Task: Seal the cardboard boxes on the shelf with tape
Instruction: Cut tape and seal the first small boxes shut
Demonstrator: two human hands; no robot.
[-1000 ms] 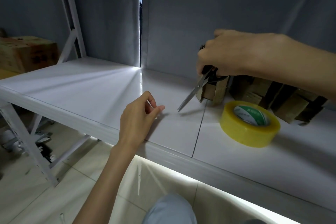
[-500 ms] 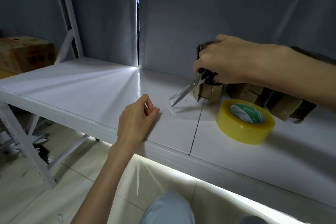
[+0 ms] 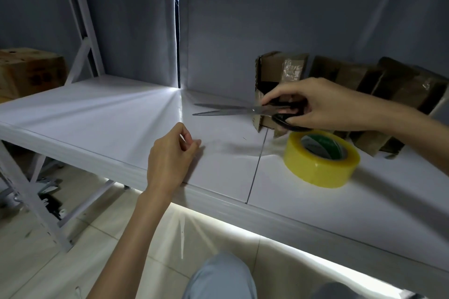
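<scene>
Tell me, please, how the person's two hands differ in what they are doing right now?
The right hand grips the black handles of the scissors, blades slightly apart, above the shelf; the left hand pinches a clear strip of tape running from the yellow tape roll. The right hand is near the cardboard boxes; the left is at the shelf's front edge. Both are bare.

Looked like a storeroom or packing area: white metal shelf (image 3: 97,114) on angled steel uprights (image 3: 80,19), grey curtain (image 3: 291,19) behind, worn cardboard boxes (image 3: 352,77), another carton (image 3: 29,70) at left, tape roll (image 3: 320,160), tiled floor (image 3: 36,262).
</scene>
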